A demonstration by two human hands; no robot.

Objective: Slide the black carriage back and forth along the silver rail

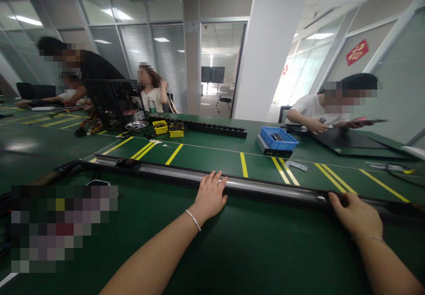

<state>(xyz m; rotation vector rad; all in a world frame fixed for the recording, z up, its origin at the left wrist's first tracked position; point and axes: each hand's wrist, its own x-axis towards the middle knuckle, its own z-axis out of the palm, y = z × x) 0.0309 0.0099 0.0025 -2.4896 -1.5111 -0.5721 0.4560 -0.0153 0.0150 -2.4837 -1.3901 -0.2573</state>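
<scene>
"Long straight bar of glossy silver with black edges (275, 187): where does it lie?"

"Across the smooth green worktop (265, 250), running from left to right, well short of the far edge."

"And the grip?"

"The left grip (210, 197) rests palm-down on the bar's middle, fingers slightly apart, not clamped. The right grip (361, 215) curls over it farther right; its fingertips are hidden, so I can't tell whether it is clamped."

"Any writing to read?"

"A red diamond-shaped wall sign (357, 52) on the right shows 福. The clear plastic bottle (152, 105) near the worktop's far edge has a green label, too small to read."

"Anything else towards that edge?"

"A blue rectangular plastic bin (282, 145), on a flat grey box (274, 151)."
</scene>
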